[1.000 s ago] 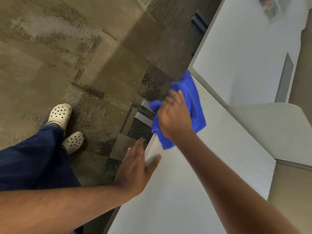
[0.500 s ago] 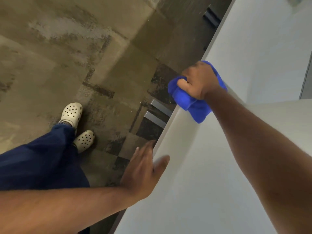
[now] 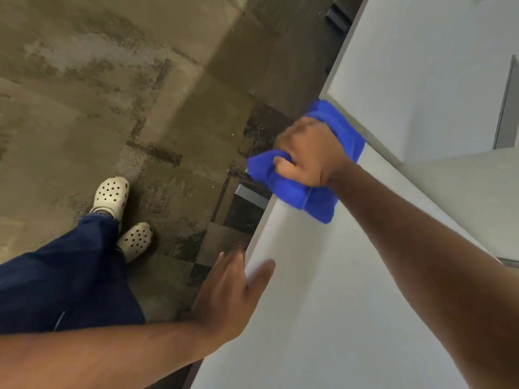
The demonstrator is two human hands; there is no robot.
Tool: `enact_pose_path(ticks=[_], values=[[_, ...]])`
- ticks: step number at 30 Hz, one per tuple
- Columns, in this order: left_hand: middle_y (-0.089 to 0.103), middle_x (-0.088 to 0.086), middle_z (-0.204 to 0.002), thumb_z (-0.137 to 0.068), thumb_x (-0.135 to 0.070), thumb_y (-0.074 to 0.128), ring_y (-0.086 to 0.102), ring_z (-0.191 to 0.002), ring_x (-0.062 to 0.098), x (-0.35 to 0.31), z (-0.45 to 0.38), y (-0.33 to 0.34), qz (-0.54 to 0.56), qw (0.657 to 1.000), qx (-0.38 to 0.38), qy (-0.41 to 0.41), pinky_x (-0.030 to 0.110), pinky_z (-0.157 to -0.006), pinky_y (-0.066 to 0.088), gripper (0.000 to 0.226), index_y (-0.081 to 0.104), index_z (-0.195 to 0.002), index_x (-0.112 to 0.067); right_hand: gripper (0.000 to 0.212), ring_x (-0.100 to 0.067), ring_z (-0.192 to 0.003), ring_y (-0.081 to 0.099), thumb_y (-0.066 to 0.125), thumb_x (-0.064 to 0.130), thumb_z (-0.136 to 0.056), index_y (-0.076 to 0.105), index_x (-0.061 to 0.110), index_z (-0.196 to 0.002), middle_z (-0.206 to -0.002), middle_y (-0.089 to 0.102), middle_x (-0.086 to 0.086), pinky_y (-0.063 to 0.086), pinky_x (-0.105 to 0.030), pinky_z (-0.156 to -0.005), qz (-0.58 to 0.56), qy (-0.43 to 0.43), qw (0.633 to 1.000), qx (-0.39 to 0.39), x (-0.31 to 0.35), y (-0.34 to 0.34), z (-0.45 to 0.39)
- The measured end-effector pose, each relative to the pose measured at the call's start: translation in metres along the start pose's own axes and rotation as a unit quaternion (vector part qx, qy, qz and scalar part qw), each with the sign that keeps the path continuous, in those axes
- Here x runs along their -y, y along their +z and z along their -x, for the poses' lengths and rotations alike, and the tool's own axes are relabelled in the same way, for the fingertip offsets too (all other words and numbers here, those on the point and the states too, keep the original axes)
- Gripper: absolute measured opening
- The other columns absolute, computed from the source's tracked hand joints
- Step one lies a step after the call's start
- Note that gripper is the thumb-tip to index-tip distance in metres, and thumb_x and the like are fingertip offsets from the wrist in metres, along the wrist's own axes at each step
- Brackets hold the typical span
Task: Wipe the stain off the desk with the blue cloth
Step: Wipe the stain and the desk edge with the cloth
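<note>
My right hand (image 3: 311,153) grips the bunched blue cloth (image 3: 297,192) and presses it on the white desk (image 3: 323,304) at its far left corner, partly over the edge. Blue folds stick out on both sides of my fist. My left hand (image 3: 227,293) lies flat with spread fingers on the desk's left edge, nearer to me, thumb on the top surface. No stain shows on the visible desk surface; whatever lies under the cloth is hidden.
A second white desk (image 3: 421,66) adjoins beyond the cloth, with a grey panel (image 3: 505,108) at the far right. Left of the desks is mottled carpet (image 3: 112,94). My legs in dark blue trousers (image 3: 56,282) and cream clogs (image 3: 111,196) stand there.
My right hand slid the cloth along the desk's far corner and back toward the left edge, the fist closing tighter. My left hand stayed on the desk edge.
</note>
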State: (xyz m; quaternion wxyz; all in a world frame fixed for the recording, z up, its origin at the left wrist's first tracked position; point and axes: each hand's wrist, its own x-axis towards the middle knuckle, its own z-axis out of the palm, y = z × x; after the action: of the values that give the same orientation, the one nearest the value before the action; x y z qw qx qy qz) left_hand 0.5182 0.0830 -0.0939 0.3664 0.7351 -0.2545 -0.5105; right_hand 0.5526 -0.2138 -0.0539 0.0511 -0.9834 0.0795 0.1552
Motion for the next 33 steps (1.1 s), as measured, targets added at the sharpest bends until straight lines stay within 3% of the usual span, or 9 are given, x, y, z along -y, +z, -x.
enact_pose_path(ticks=[5,8,11,15,18,20,23,30,33], values=[[0.054,-0.031,-0.102,-0.087,-0.092,0.025,0.069,-0.100,0.006,-0.001,0.000,-0.003,0.005,1.000,0.021,0.001,0.039,-0.096,0.064,0.062,0.048,-0.115,-0.042,0.036,-0.023,-0.065,0.042,0.043,0.038,-0.093,0.043,0.016,-0.064,-0.063,0.047,-0.001,0.028,-0.032,-0.066,-0.057,0.193,0.966,-0.161,-0.024,0.003,-0.024],[0.053,-0.031,-0.101,-0.091,-0.089,0.028,0.066,-0.098,0.002,-0.002,0.001,-0.007,0.006,1.000,0.028,0.006,0.044,-0.101,0.062,0.060,0.050,-0.118,-0.040,0.031,-0.021,-0.080,0.051,0.047,0.037,-0.092,0.058,0.015,-0.073,-0.076,0.059,-0.001,0.034,-0.033,-0.071,-0.063,0.304,0.932,-0.186,-0.011,0.010,-0.024],[0.054,-0.030,-0.099,-0.094,-0.084,0.029,0.063,-0.093,0.001,-0.005,0.002,-0.008,-0.011,1.000,0.025,0.009,0.046,-0.102,0.060,0.058,0.054,-0.116,-0.036,0.035,-0.027,-0.112,0.061,0.050,0.033,-0.093,0.075,0.010,-0.103,-0.113,0.071,-0.006,0.045,-0.038,-0.102,-0.083,0.347,0.913,-0.196,0.007,0.011,-0.016],[0.052,-0.022,-0.089,-0.093,-0.083,0.030,0.059,-0.083,0.002,-0.005,0.001,-0.007,-0.029,1.000,0.011,0.001,0.042,-0.096,0.059,0.053,0.051,-0.101,-0.034,0.058,-0.025,-0.158,0.033,0.039,0.032,-0.096,0.064,0.005,-0.141,-0.154,0.057,-0.006,0.020,-0.044,-0.132,-0.143,0.337,0.916,-0.167,0.052,0.018,0.015],[0.053,-0.017,-0.086,-0.091,-0.083,0.031,0.058,-0.084,0.010,-0.004,0.000,-0.006,-0.022,1.000,-0.002,-0.001,0.041,-0.093,0.054,0.058,0.052,-0.097,-0.029,0.060,-0.028,-0.151,0.043,0.036,0.031,-0.096,0.065,0.000,-0.137,-0.146,0.064,-0.011,0.025,-0.045,-0.131,-0.099,0.262,0.948,-0.150,0.070,0.028,0.042],[0.054,-0.019,-0.086,-0.092,-0.082,0.031,0.058,-0.084,0.007,-0.004,0.000,-0.005,-0.020,1.000,-0.002,0.003,0.039,-0.094,0.055,0.055,0.051,-0.098,-0.032,0.046,-0.032,-0.119,0.063,0.042,0.032,-0.096,0.075,0.002,-0.105,-0.111,0.075,-0.013,0.040,-0.043,-0.118,-0.028,0.207,0.968,-0.138,0.056,0.024,0.039],[0.051,-0.028,-0.087,-0.097,-0.080,0.031,0.058,-0.082,-0.003,-0.004,0.000,-0.005,-0.025,1.000,0.004,0.008,0.043,-0.098,0.058,0.044,0.048,-0.099,-0.040,0.050,-0.028,-0.067,0.049,0.040,0.041,-0.097,0.046,0.011,-0.058,-0.059,0.051,-0.007,0.046,-0.043,-0.086,0.068,0.176,0.979,-0.081,0.022,0.007,0.005],[0.036,-0.032,-0.078,-0.097,-0.081,0.029,0.048,-0.070,-0.006,-0.007,0.002,-0.006,-0.037,0.999,-0.008,0.016,0.057,-0.106,0.053,0.043,0.039,-0.097,-0.040,0.058,-0.028,-0.068,0.052,0.032,0.058,-0.095,0.038,0.016,-0.055,-0.055,0.039,-0.003,0.036,-0.037,-0.066,0.118,0.222,0.968,0.016,-0.019,-0.009,-0.033],[0.036,-0.033,-0.077,-0.102,-0.075,0.035,0.048,-0.069,-0.008,-0.004,0.002,-0.004,-0.040,0.999,-0.011,0.030,0.052,-0.108,0.054,0.036,0.039,-0.096,-0.039,0.054,-0.031,-0.082,0.054,0.030,0.049,-0.094,0.051,0.010,-0.064,-0.069,0.060,-0.010,0.046,-0.046,-0.094,0.100,0.214,0.972,-0.002,-0.004,-0.005,-0.020]])
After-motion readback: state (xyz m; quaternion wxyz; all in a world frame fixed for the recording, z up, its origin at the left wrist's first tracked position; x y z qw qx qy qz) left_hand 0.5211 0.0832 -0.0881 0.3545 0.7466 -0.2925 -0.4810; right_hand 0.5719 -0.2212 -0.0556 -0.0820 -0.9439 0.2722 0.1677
